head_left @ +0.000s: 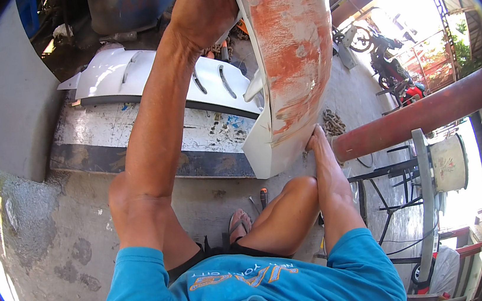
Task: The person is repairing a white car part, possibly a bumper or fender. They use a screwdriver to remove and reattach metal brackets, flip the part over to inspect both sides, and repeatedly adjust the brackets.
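A long curved panel [286,38] with patchy rust-orange and white surface stands raised before me, with a pale angled lip at its lower left. My left hand [203,12] is closed on its upper left edge, fingers partly hidden behind it. My right hand [316,139] grips its lower right edge, fingers mostly hidden by the panel. Behind it, a white panel with dark slots [113,76] lies on a worn board [96,134]. A screwdriver [263,196] lies on the floor near my foot.
A grey panel [9,99] stands at left. A red column [426,105], metal stand [424,195] and drum [449,162] are at right. A chain [333,121] lies on the concrete floor [71,229]; motorcycles [399,79] stand farther back.
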A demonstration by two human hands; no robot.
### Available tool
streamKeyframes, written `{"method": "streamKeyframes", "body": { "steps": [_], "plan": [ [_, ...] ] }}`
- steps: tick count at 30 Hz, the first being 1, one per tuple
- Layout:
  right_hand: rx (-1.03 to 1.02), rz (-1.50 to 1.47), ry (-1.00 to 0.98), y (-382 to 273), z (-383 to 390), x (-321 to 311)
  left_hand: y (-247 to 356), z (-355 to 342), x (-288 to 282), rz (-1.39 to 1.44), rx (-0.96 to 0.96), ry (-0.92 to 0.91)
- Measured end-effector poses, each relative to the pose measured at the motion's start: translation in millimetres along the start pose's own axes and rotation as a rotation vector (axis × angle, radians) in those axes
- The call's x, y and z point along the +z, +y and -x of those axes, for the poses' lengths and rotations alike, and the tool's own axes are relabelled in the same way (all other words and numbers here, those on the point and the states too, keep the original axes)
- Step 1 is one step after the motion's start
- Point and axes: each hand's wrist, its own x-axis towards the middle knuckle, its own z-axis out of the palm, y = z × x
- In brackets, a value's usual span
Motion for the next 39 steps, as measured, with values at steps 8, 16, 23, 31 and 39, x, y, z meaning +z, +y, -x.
{"method": "streamKeyframes", "body": {
  "steps": [8,16,23,31,39],
  "plan": [
    [-0.001,-0.002,0.012,-1.8,-1.4,-5.2,-4.7,-0.5,-2.3,-0.022,0.038,0.025],
    [-0.001,0.010,0.011,-2.5,-1.7,-0.3,-4.0,-1.5,-1.1,-0.018,0.000,0.035],
    [-0.004,0.027,0.026,-1.0,0.8,-3.4,-6.9,-1.6,0.9,-0.037,0.025,-0.036],
    [-0.020,0.030,0.030,-0.6,-1.0,2.1,-1.1,1.4,0.3,0.002,0.031,-0.070],
    [-0.022,0.021,0.026,-2.4,-2.2,5.6,-4.0,-0.4,-3.9,0.014,0.041,-0.073]
  ]
}}
